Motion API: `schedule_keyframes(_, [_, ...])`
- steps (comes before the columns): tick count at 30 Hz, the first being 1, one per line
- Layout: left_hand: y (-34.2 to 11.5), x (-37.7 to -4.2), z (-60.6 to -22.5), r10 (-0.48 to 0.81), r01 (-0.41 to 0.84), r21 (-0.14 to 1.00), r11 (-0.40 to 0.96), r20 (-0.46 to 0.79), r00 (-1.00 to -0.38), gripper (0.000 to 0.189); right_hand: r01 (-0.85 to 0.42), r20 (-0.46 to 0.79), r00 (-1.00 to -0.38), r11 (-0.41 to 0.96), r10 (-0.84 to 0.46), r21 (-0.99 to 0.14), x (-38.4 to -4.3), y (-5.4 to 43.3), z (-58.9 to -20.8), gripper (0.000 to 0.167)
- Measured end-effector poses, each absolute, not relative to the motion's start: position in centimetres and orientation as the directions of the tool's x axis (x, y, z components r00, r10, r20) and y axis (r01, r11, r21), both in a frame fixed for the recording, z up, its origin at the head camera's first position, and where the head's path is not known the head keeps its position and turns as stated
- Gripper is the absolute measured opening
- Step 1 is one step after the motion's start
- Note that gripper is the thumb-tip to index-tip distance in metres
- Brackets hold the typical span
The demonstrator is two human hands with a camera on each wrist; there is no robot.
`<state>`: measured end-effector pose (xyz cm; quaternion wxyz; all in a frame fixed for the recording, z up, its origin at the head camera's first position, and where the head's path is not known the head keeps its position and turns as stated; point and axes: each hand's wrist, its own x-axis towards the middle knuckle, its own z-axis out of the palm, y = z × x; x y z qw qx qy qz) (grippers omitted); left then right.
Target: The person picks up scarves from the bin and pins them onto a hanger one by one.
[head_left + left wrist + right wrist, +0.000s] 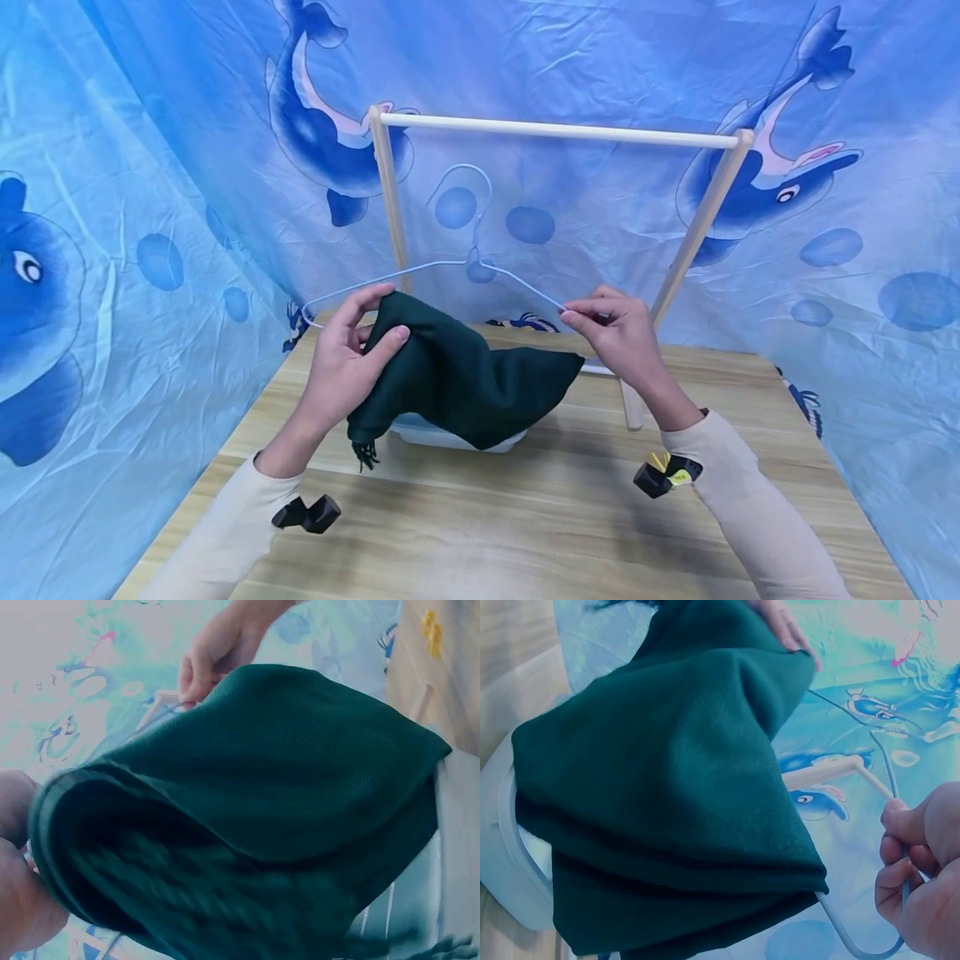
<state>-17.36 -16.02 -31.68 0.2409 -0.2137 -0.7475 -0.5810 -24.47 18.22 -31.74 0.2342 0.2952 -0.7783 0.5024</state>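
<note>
A dark green scarf (465, 375) with a fringed end hangs in folds over the lower part of a pale wire hanger (474, 254). My left hand (345, 358) grips the scarf's upper left part, thumb in front and fingers behind. With thumb and fingertips, my right hand (622, 333) pinches the hanger's right shoulder. In the right wrist view, the wire (832, 911) comes out from under the scarf and bends up into that hand (922, 862). The hook points up, and the cloth hides the hanger's lower bar in the head view.
Behind the hanger stands a rack with wooden posts (708, 208) and a white rod (555, 129). A whitish tub (420, 435) sits on the wooden table (480, 517) beneath the scarf. Blue dolphin-print curtains (600, 50) enclose the back and sides.
</note>
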Motion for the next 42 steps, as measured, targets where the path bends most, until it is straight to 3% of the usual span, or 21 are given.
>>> schedule_keyframes(12, [-18.0, -17.5, -33.7, -0.026, 0.435, 0.77, 0.466, 0.504, -0.864, 0.049, -0.718, 0.677, -0.694, 0.305, -0.243, -0.626, -24.1, 19.1, -30.9, 0.01])
schedule_keyframes(18, [-18.2, -17.8, -33.7, -0.025, 0.371, 0.681, 0.631, 0.496, -0.868, 0.046, -0.729, 0.682, -0.683, 0.294, -0.26, -0.618, -24.0, 19.0, -30.1, 0.01])
schedule_keyframes(27, [-17.6, -17.8, -33.4, -0.063, 0.384, 0.487, 0.784, 0.679, -0.732, 0.041, -0.734, 0.69, -0.678, 0.271, -0.253, -0.623, -24.3, 18.8, -28.4, 0.008])
schedule_keyframes(31, [-17.4, -18.2, -33.4, -0.001, 0.459, 0.363, 0.811, 0.786, -0.619, 0.036, -0.73, 0.685, -0.683, 0.279, -0.255, -0.624, -24.4, 18.8, -28.2, 0.009])
schedule_keyframes(36, [-16.2, -18.8, -33.6, 0.144, 0.591, 0.186, 0.785, 0.873, -0.467, 0.021, -0.739, 0.691, -0.672, 0.287, -0.264, -0.609, -24.5, 18.5, -28.1, 0.008])
schedule_keyframes(42, [-13.3, -19.3, -33.6, 0.474, 0.745, -0.007, 0.667, 0.775, -0.418, 0.03, -0.735, 0.686, -0.677, 0.291, -0.267, -0.612, -24.6, 18.2, -28.2, 0.008])
